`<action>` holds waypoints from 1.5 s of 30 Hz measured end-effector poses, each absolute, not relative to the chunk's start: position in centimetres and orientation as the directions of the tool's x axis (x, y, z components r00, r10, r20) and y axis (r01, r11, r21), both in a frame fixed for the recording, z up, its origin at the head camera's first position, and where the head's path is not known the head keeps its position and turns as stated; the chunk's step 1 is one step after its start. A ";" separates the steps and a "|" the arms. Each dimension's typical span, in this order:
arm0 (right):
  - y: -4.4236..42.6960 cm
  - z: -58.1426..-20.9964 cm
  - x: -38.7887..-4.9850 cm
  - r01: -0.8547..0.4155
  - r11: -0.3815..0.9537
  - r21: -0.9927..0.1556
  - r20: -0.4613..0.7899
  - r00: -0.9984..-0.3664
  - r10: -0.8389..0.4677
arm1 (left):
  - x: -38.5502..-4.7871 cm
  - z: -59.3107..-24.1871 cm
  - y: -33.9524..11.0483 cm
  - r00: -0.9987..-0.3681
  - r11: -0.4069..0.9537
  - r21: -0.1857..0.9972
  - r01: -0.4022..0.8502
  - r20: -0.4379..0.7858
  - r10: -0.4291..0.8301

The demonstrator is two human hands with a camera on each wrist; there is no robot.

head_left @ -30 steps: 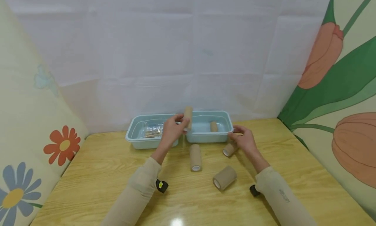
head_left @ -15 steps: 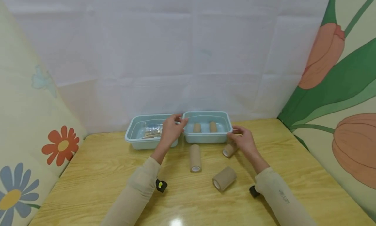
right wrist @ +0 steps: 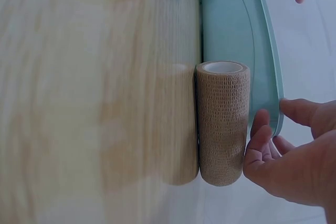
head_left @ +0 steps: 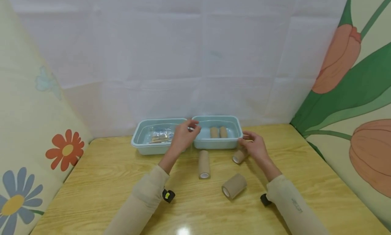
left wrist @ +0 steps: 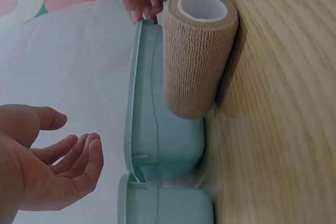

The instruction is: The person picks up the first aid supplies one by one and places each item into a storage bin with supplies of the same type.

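Observation:
My left hand (head_left: 185, 135) hovers at the left end of the right-hand light blue bin (head_left: 215, 144). In the left wrist view its thumb and loosely bent fingers stand apart around nothing. Two tan bandage rolls (head_left: 214, 132) lie side by side inside that bin. At its right front corner, my right hand (head_left: 256, 147) pinches the rim between thumb and fingers, as the right wrist view shows. Just under this hand a tan bandage roll (right wrist: 223, 124) lies on the table. Another bandage roll (left wrist: 197, 56) rests in front of the bin.
To the left stands a second light blue bin (head_left: 152, 149) with thin sticks in a clear wrapper (head_left: 161, 135). A wider bandage roll (head_left: 234, 186) lies nearer on the wooden table (head_left: 107, 187). White sheeting (head_left: 152, 58) hangs behind the bins.
My left hand has let go of a bandage roll inside the right-hand bin. That roll has shifted right, beside the other. The left hand has moved slightly right; the right hand stays put.

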State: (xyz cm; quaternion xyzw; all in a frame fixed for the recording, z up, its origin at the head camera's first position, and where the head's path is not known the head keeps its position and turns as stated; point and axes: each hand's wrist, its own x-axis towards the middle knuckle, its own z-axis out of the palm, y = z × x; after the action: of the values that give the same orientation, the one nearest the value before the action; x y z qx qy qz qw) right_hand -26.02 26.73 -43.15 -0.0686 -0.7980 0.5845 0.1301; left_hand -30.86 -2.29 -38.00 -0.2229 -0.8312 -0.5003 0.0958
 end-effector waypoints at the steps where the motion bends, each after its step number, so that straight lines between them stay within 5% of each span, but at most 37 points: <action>1: 26.7 -43.2 -26.0 -0.041 0.306 -0.951 0.125 -0.957 0.261 | -30.6 -37.9 -2.2 -0.882 0.400 0.788 0.467 0.382 0.277; 12: 27.2 -42.7 -26.2 -0.050 0.324 -0.945 0.139 -0.956 0.258 | -29.2 -37.8 -0.7 -0.846 0.358 0.779 0.514 0.394 0.359; 35: 27.2 -42.8 -26.0 -0.095 0.274 -0.957 0.159 -0.962 0.221 | -25.5 -39.5 -2.2 -0.836 0.526 0.669 0.524 0.289 0.466; 45: 27.0 -42.8 -25.7 -0.099 0.255 -0.962 0.157 -0.963 0.221 | -25.3 -41.4 -3.5 -0.929 0.429 0.883 0.190 0.020 0.370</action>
State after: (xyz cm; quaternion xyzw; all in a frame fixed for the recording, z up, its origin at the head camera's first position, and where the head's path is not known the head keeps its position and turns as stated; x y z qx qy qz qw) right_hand -25.71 26.97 -42.78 -0.0391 -0.7811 0.6092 0.1311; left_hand -25.34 -3.51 -41.40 -0.1664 -0.8405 -0.5079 -0.0887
